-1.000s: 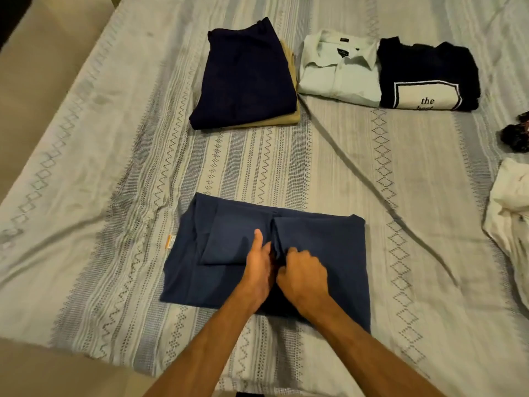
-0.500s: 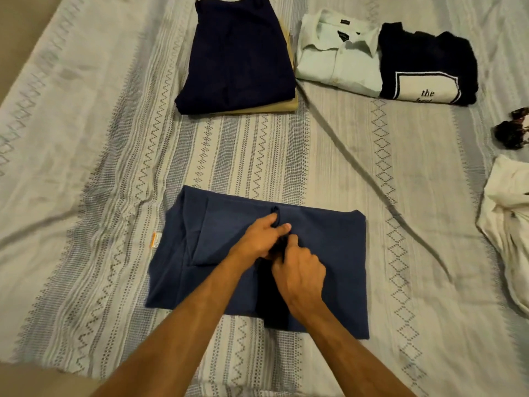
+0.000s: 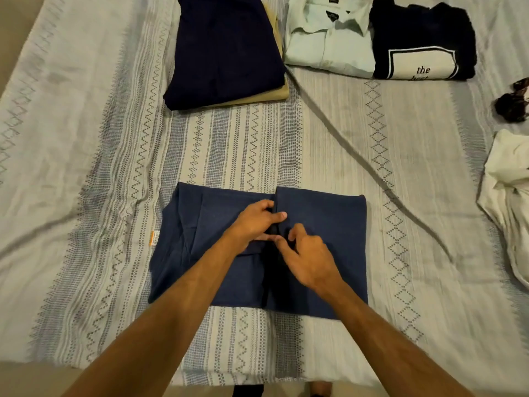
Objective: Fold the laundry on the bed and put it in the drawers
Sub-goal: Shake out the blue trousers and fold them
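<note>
Blue shirt (image 3: 320, 224) lies flat on the bed (image 3: 86, 167), nearer me than the folded navy pile (image 3: 223, 53), left hand (image 3: 254, 222) and right hand (image 3: 306, 253) both pinching its centre seam, so I'd line up those edges before creasing.

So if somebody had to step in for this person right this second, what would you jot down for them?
Left hand: fingers curled on the middle seam of the blue garment, pinching the cloth.
Right hand: fingers bent on the same seam, just below the left.
The blue garment lies flat on the bed, sides folded in, not yet folded down.
Done, at the far side: navy piece stacked on a tan one, pale collared shirt, black printed top.
Left: finish the blue one, fold the white garment and the dark lacy item on the right. No drawers in view.
</note>
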The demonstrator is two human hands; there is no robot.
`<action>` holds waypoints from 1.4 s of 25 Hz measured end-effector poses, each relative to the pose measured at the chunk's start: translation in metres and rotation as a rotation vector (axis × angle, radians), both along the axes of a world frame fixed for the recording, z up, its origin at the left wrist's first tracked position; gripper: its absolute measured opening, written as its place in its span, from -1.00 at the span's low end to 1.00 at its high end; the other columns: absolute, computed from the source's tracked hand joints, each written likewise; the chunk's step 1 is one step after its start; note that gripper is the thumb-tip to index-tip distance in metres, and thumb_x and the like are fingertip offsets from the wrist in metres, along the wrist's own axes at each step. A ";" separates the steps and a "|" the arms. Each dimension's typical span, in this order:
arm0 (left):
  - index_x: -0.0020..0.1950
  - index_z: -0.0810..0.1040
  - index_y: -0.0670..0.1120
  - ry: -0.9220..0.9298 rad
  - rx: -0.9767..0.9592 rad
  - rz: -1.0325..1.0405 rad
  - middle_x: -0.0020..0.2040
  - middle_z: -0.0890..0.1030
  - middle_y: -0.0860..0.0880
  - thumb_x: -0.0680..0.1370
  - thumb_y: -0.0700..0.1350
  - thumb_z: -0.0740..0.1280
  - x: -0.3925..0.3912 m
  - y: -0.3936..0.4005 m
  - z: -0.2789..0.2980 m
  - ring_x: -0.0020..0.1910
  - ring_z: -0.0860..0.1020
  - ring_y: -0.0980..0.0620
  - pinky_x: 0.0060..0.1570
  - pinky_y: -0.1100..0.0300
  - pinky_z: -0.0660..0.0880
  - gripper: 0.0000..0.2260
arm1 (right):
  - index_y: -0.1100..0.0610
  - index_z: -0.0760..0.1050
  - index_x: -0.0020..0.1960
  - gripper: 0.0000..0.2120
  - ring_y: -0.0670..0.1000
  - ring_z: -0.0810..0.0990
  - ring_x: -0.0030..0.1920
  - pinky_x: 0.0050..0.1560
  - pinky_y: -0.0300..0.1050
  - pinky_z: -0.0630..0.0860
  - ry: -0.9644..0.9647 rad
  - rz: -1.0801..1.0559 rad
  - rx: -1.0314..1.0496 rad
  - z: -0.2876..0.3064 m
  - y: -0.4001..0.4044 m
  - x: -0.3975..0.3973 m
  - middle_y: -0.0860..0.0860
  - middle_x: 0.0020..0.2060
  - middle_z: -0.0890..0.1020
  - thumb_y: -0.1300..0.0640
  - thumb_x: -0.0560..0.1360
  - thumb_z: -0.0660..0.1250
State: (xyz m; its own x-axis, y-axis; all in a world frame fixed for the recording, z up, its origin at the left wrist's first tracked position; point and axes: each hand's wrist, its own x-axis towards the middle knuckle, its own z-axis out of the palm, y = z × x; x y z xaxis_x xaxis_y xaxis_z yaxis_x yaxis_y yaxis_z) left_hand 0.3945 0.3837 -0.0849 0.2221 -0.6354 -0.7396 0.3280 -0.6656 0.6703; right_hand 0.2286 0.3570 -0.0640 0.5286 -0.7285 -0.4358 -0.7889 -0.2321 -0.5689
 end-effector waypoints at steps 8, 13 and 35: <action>0.36 0.54 -0.11 0.114 0.047 0.080 0.25 0.61 -0.12 0.67 0.00 0.36 0.000 0.034 0.012 0.13 0.69 -0.07 0.01 0.05 0.69 -0.70 | 0.14 0.46 0.17 -0.85 0.13 0.59 0.07 0.04 -0.04 0.47 -0.135 -0.705 -0.111 -0.033 -0.044 -0.093 0.06 0.04 0.58 0.08 0.68 0.28; 0.17 0.68 0.03 -0.119 0.078 0.014 0.08 0.73 0.01 0.58 0.14 0.44 -0.038 0.060 0.019 -0.03 0.73 0.06 -0.07 0.03 0.71 -0.74 | 0.11 0.43 0.21 -0.68 0.11 0.58 0.08 0.13 0.10 0.56 -0.105 -0.636 0.051 -0.032 -0.053 -0.106 0.04 0.07 0.58 -0.08 0.62 0.38; 0.70 -0.05 -0.07 -1.295 -0.118 -0.721 0.70 -0.01 -0.05 0.72 0.16 -0.07 -0.070 0.078 -0.057 0.67 0.02 -0.02 0.61 -0.02 0.12 -0.41 | 0.04 0.62 0.13 -0.66 -0.03 0.72 -0.20 -0.35 -0.22 0.59 -0.173 -0.410 0.279 0.023 -0.062 -0.109 -0.07 -0.12 0.74 -0.18 0.51 0.44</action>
